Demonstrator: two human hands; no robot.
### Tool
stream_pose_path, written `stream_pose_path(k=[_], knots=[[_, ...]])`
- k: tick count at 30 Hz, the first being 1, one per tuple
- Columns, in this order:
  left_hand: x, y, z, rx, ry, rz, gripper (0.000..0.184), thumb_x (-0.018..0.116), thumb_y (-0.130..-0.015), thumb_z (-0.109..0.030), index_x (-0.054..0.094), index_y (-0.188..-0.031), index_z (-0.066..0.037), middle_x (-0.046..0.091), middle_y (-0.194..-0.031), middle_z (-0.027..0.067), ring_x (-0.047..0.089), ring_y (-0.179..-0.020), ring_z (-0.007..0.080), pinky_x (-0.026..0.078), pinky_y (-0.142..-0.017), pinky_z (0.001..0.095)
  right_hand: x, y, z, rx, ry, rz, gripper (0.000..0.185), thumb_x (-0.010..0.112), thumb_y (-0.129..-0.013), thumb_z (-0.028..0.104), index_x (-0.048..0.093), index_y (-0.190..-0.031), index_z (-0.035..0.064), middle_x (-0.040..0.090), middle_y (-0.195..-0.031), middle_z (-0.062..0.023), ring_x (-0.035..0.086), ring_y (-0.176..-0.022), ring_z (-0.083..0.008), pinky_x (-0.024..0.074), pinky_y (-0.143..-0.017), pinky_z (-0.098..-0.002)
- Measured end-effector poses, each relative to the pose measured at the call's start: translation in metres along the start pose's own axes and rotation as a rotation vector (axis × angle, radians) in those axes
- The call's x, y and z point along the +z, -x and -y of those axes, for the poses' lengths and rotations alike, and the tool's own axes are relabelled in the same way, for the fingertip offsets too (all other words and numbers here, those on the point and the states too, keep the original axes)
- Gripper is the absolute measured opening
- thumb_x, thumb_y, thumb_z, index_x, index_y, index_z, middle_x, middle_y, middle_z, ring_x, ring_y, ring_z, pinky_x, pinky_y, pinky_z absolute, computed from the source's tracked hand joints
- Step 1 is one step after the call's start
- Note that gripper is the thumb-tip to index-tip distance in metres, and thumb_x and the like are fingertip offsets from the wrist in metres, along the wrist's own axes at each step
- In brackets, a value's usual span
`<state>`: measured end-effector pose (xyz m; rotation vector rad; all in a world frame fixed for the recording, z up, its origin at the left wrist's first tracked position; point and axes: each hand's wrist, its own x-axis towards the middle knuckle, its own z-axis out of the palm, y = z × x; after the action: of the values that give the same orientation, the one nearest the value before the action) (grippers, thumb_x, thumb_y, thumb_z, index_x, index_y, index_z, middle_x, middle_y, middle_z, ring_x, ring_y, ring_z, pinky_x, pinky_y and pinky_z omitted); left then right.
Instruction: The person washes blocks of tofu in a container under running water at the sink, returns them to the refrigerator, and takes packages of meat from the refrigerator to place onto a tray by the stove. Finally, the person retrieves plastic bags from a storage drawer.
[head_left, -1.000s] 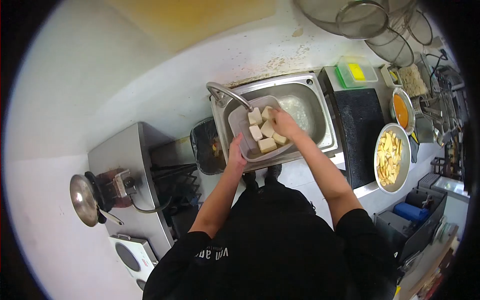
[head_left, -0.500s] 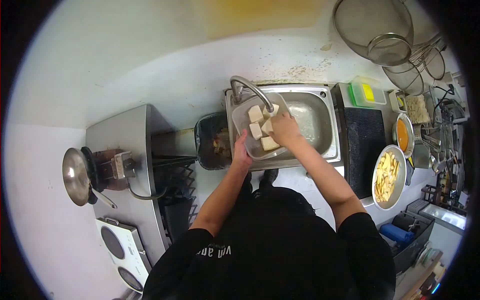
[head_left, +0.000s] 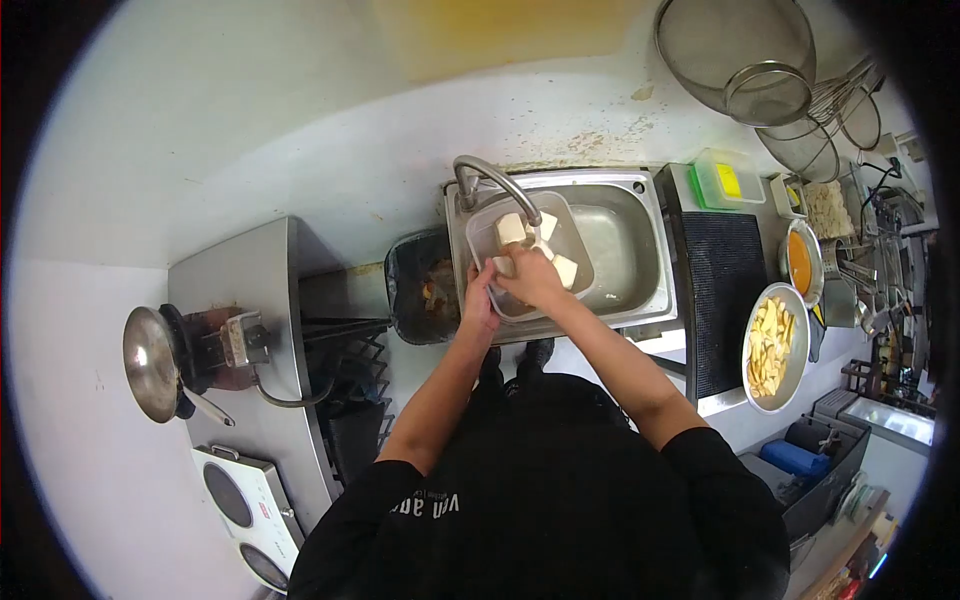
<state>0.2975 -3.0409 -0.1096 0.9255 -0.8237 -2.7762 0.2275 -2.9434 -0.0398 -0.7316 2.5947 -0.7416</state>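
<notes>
A clear plastic container (head_left: 573, 232) rests over the left part of the sink, below the tap. Several white blocks (head_left: 511, 229), possibly tofu, lie inside it. My left hand (head_left: 481, 300) grips the container's left wall near its lower corner. Reaching into the container, my right hand (head_left: 532, 276) has its fingers curled around one white block (head_left: 503, 266) close to the left hand. Part of that block and the fingertips are hidden. The curved tap (head_left: 505, 182) ends just above the blocks.
Beside the sink basin (head_left: 625, 260) are a black ribbed mat (head_left: 725, 290), a bowl of cut yellow pieces (head_left: 797, 362) and a bowl of orange liquid (head_left: 818, 270). A black-lined bin (head_left: 415, 320) stands left of the sink. Sieves (head_left: 735, 45) hang at upper right.
My right hand has moved left and down across the container, from the right-hand blocks to one beside my left hand. The left hand keeps its hold; the view has shifted slightly.
</notes>
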Motion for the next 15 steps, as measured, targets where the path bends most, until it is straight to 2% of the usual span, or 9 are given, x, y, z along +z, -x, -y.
stream_pose_path(k=[1, 2, 4, 7, 8, 10, 11, 13, 15], knots=[[0.000, 0.001, -0.001, -0.003, -0.001, 0.001, 0.053, 0.062, -0.086, -0.032, 0.036, -0.127, -0.012, 0.052, -0.115, 0.0096, 0.052, -0.106, 0.0252, 0.046, -0.087, 0.0420, -0.003, 0.000, 0.001, 0.113, -0.207, 0.136, 0.035, 0.068, -0.073, 0.023, 0.060, -0.104, 0.0077, 0.058, -0.098, -0.0154, 0.053, -0.099, -0.0334, 0.0449, -0.086, -0.0396], [0.000, 0.001, -0.002, -0.030, -0.005, -0.010, 0.052, 0.061, -0.086, -0.033, 0.036, -0.127, -0.012, 0.052, -0.116, 0.0098, 0.052, -0.106, 0.0253, 0.045, -0.087, 0.0421, -0.002, 0.001, -0.003, 0.114, -0.208, 0.134, 0.035, 0.068, -0.073, 0.023, 0.060, -0.104, 0.0077, 0.058, -0.098, -0.0154, 0.053, -0.099, -0.0334, 0.0449, -0.086, -0.0396], [-0.009, -0.007, 0.000, -0.057, -0.012, -0.021, 0.052, 0.061, -0.087, -0.034, 0.036, -0.127, -0.011, 0.052, -0.116, 0.0099, 0.052, -0.107, 0.0253, 0.045, -0.088, 0.0423, 0.001, 0.004, -0.016, -0.298, 0.116, -0.181, 0.028, 0.066, -0.075, 0.020, 0.062, -0.100, 0.0078, 0.058, -0.099, -0.0153, 0.053, -0.096, -0.0325, 0.0450, -0.086, -0.0381], [-0.024, -0.020, 0.013, -0.078, 0.052, 0.098, 0.054, 0.060, -0.086, -0.036, 0.036, -0.128, -0.011, 0.051, -0.117, 0.0098, 0.053, -0.106, 0.0252, 0.045, -0.088, 0.0423, 0.003, 0.001, -0.035, -0.356, 0.221, -0.234, 0.021, 0.064, -0.075, 0.016, 0.064, -0.094, 0.0071, 0.059, -0.098, -0.0144, 0.054, -0.093, -0.0312, 0.0452, -0.085, -0.0372], [-0.026, -0.022, 0.015, -0.092, 0.056, 0.064, 0.056, 0.061, -0.086, -0.036, 0.035, -0.129, -0.011, 0.051, -0.118, 0.0098, 0.053, -0.107, 0.0254, 0.045, -0.089, 0.0427, -0.001, -0.002, -0.044, -0.357, 0.219, -0.234, 0.021, 0.064, -0.075, 0.016, 0.064, -0.094, 0.0071, 0.059, -0.098, -0.0144, 0.054, -0.093, -0.0312, 0.0452, -0.085, -0.0372], [-0.027, -0.022, 0.014, -0.105, 0.062, 0.028, 0.058, 0.061, -0.086, -0.037, 0.035, -0.130, -0.011, 0.051, -0.119, 0.0098, 0.052, -0.108, 0.0255, 0.044, -0.090, 0.0431, -0.014, -0.005, -0.065, -0.168, 0.362, -0.198, 0.028, 0.064, -0.072, 0.015, 0.061, -0.098, 0.0048, 0.059, -0.101, -0.0158, 0.054, -0.096, -0.0313, 0.0448, -0.087, -0.0372], [-0.028, -0.022, 0.013, -0.129, 0.067, 0.030, 0.058, 0.061, -0.086, -0.037, 0.035, -0.131, -0.011, 0.051, -0.120, 0.0098, 0.052, -0.110, 0.0260, 0.043, -0.091, 0.0437, -0.020, -0.004, -0.071, -0.168, 0.365, -0.197, 0.028, 0.064, -0.072, 0.015, 0.061, -0.098, 0.0048, 0.059, -0.101, -0.0158, 0.054, -0.096, -0.0313, 0.0448, -0.087, -0.0372], [-0.029, -0.024, 0.013, -0.159, 0.070, 0.036, 0.059, 0.061, -0.086, -0.037, 0.035, -0.131, -0.010, 0.051, -0.122, 0.0097, 0.051, -0.111, 0.0264, 0.043, -0.092, 0.0443, -0.040, 0.002, -0.071, -0.120, 0.345, 0.155, 0.036, 0.064, -0.071, 0.013, 0.055, -0.103, -0.0007, 0.059, -0.104, -0.0183, 0.054, -0.101, -0.0317, 0.0458, -0.087, -0.0382], [-0.032, -0.026, 0.013, -0.108, 0.059, 0.073, 0.057, 0.061, -0.086, -0.036, 0.036, -0.131, -0.010, 0.051, -0.122, 0.0094, 0.051, -0.113, 0.0269, 0.042, -0.093, 0.0452, -0.025, -0.003, -0.084, -0.147, 0.403, 0.209, 0.039, 0.064, -0.070, 0.013, 0.052, -0.104, -0.0031, 0.059, -0.104, -0.0194, 0.054, -0.102, -0.0324, 0.0467, -0.087, -0.0388]])
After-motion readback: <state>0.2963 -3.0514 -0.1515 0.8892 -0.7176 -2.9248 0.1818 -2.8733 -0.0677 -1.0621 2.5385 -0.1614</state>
